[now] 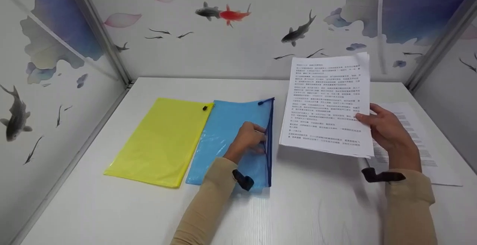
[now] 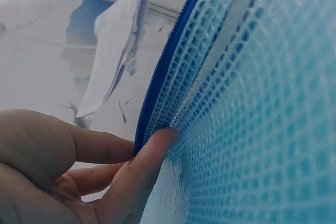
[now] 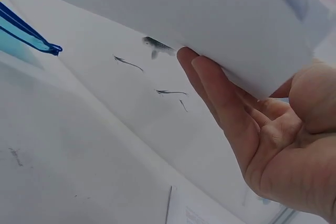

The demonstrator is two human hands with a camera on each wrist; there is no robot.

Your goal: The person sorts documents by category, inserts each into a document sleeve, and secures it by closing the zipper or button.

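Observation:
A blue zippered mesh pouch (image 1: 223,137) lies on the table, its dark blue zip edge (image 2: 163,72) to the right. My left hand (image 1: 249,140) pinches that edge between thumb and fingers and lifts one layer, as the left wrist view shows. To the right, my right hand (image 1: 391,127) grips a stack of printed paper sheets (image 1: 326,107) by its right edge, thumb in front and fingers behind. The stack is held above the table, tilted up, near the pouch's open side. In the right wrist view the sheets (image 3: 210,14) show their blank back.
A yellow zippered pouch (image 1: 158,144) lies flat left of the blue one. More printed sheets (image 1: 410,140) lie on the table (image 1: 111,207) at the right, partly behind my right hand. White panels with painted fish (image 1: 238,40) enclose the table's back and sides.

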